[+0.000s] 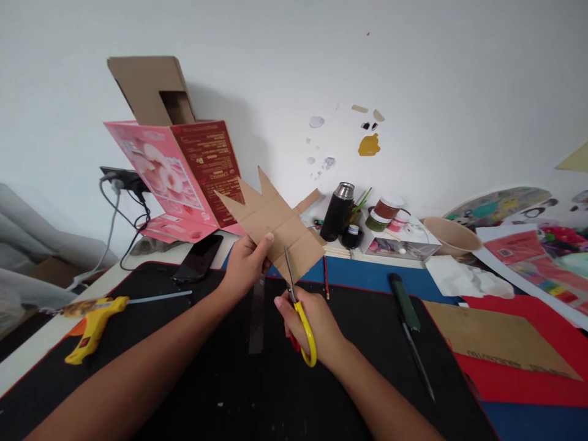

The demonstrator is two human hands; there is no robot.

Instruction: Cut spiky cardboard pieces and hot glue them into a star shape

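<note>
From here I see the left hand (248,260) pinching the spiky cardboard piece (287,229) above the black mat (220,380). The right hand's (316,324) fingers are curled round the scissors (305,334), blades at the cardboard's lower edge

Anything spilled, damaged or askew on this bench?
No visible spill. Crumpled white paper lies beside the bowl, untidy rather than wrong. Grey blotches mark the wall, maybe peeling paint or stickers. The jagged cardboard looks deliberately cut, given the scissors at it.

My left hand (245,260) and right hand (316,321) are bare. My left forearm (151,361) and right forearm (379,389) are uncovered too.
</note>
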